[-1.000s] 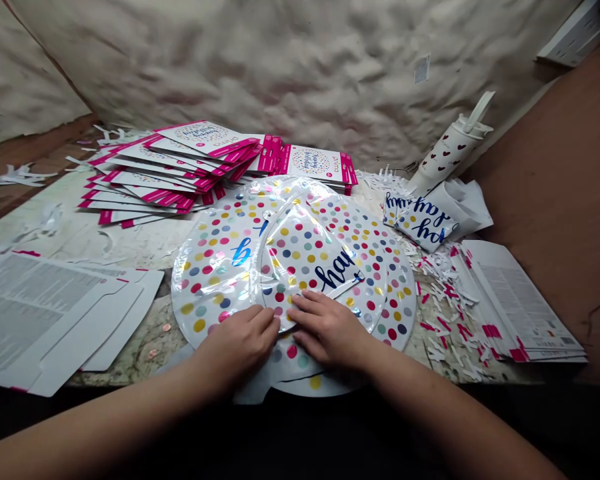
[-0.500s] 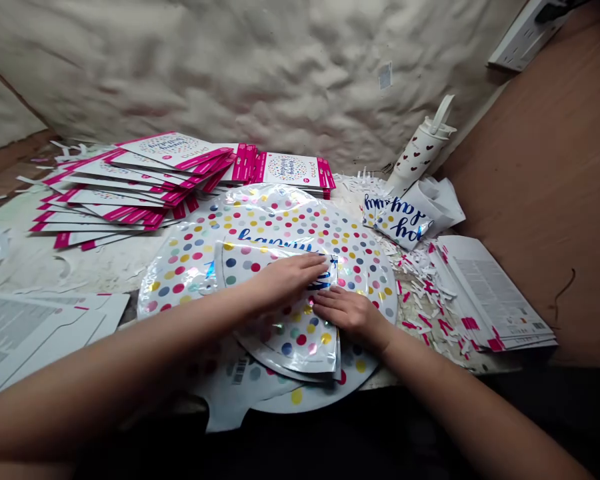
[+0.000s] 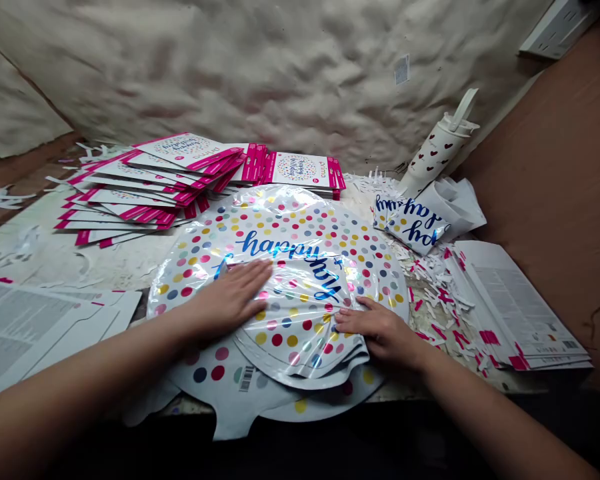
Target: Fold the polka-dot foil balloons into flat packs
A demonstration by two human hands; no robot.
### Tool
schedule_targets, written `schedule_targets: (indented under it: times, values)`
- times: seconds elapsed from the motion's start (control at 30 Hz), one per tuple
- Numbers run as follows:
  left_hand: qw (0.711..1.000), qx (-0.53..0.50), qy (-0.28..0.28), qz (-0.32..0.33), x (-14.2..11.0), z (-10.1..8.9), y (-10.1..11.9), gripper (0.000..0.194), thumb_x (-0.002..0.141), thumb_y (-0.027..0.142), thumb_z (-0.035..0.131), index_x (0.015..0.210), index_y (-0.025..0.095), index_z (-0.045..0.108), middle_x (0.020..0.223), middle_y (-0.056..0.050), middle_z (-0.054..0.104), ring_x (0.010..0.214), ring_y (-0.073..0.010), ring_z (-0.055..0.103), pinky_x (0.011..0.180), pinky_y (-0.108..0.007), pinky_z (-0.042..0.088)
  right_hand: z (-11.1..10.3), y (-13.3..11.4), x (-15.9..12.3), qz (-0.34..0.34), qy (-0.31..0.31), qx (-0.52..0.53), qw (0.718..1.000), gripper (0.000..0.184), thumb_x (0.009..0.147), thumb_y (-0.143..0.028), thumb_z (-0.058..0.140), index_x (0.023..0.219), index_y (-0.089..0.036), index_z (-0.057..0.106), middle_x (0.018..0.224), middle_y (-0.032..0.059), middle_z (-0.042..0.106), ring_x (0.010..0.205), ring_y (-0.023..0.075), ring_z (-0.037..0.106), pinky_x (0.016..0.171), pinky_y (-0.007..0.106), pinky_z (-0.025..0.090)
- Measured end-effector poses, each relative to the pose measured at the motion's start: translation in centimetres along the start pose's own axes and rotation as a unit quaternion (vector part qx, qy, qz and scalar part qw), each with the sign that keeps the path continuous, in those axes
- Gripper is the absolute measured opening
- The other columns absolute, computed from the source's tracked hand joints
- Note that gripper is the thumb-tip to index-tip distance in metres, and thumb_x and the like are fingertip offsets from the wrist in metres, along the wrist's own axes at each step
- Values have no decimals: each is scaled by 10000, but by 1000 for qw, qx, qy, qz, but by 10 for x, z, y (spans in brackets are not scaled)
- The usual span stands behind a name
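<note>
A round foil balloon (image 3: 280,230) with multicoloured polka dots and blue "happy" lettering lies on the bench, with its near part folded over on itself. My left hand (image 3: 227,300) rests flat on the folded layer (image 3: 300,327), fingers pointing right. At that layer's lower right edge, my right hand (image 3: 380,330) lies with its fingers on the crinkled foil. Below the fold sticks out a white balloon tail with a barcode (image 3: 247,379). Part of the balloon's lettering is hidden under the fold.
Several pink-edged balloon packets (image 3: 155,187) are fanned out behind the balloon. Printed white card sheets lie at left (image 3: 40,327) and right (image 3: 515,307). Folded foil (image 3: 410,223), a heart-patterned white cup (image 3: 437,150) and paper shreds (image 3: 435,273) sit to the right.
My left hand has slid back left off the fold's far edge. The folded layer now lies lower and wider, showing more of the "happy" lettering. My right hand has moved slightly down.
</note>
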State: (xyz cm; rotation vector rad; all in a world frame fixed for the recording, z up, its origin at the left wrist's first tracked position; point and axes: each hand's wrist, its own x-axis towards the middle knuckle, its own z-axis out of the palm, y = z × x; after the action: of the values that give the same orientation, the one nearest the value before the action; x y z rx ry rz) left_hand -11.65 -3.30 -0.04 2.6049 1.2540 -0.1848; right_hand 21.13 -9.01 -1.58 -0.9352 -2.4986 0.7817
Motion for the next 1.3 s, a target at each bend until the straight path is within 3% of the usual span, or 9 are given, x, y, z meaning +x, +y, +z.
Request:
schedule_targets:
  times: [0.17, 0.33, 0.43, 0.57, 0.73, 0.9, 1.0, 1.1, 1.3]
  values:
    - [995, -45, -3, -84, -38, -20, -38, 557, 908, 477, 247, 1375, 193, 353, 1437, -62, 327, 1314, -258, 310, 1058, -430, 283, -20, -6, 30, 286, 34, 159, 944, 328, 889, -391, 392, 863, -175, 637, 799, 39, 679, 699, 169, 639, 648, 288, 494]
    - [967, -21, 243, -70, -27, -32, 16, 501, 920, 381, 263, 1258, 104, 509, 1301, -110, 516, 1235, -235, 433, 1031, -402, 354, -22, 4, 66, 443, 62, 148, 882, 324, 879, -413, 400, 744, -172, 567, 490, -44, 474, 371, 84, 433, 404, 204, 362]
    - [971, 12, 229, 64, -25, -13, 54, 464, 925, 326, 299, 1285, 96, 478, 1343, -119, 468, 1272, -233, 386, 1054, -394, 328, -25, 8, 78, 457, 38, 112, 881, 306, 864, -396, 441, 695, -174, 567, 453, -40, 457, 357, 93, 428, 398, 213, 354]
    - [995, 41, 88, 38, -28, 23, 75, 619, 882, 466, 370, 1346, 56, 382, 1412, -188, 319, 1309, -320, 295, 1056, -473, 285, -27, -3, 82, 455, 64, 6, 888, 244, 822, -403, 530, 839, -170, 601, 678, 53, 610, 587, 178, 575, 506, 265, 425]
    - [998, 11, 57, -4, -31, 37, 81, 659, 875, 491, 373, 1384, 78, 311, 1457, -168, 191, 1350, -306, 176, 1092, -470, 194, 6, -27, 80, 214, 95, -252, 939, 349, 932, -269, 309, 1130, -124, 556, 1181, 159, 574, 1124, 257, 505, 897, 391, 423]
    - [986, -157, 58, 5, -45, 0, 39, 476, 904, 424, 334, 1280, 177, 490, 1341, -87, 477, 1236, -234, 435, 1019, -368, 363, 36, -22, 83, 215, -27, -225, 950, 587, 937, -440, 224, 1420, -106, 233, 1491, 108, 192, 1372, 249, 163, 1105, 484, 163]
    - [943, -238, 192, -129, -62, -23, -13, 398, 859, 402, 410, 1160, 195, 568, 1176, -63, 607, 1067, -215, 563, 921, -342, 450, 37, -16, 83, 233, -42, -204, 950, 617, 935, -477, 157, 1439, -121, 160, 1506, 76, 118, 1384, 218, 99, 1119, 474, 116]
    - [914, -326, 170, -173, -72, -28, -46, 424, 788, 421, 501, 1122, 169, 567, 1134, -78, 605, 953, -209, 598, 830, -332, 500, 36, -15, 82, 231, -36, -206, 950, 618, 935, -476, 151, 1439, -120, 154, 1507, 71, 113, 1385, 214, 90, 1123, 470, 100]
    - [916, -342, 155, -141, -55, -10, -36, 286, 753, 324, 529, 999, 195, 596, 1006, -31, 612, 829, -162, 584, 743, -268, 491, 39, -14, 81, 226, -34, -207, 951, 622, 933, -492, 137, 1442, -136, 129, 1508, 54, 102, 1385, 213, 87, 1124, 468, 109]
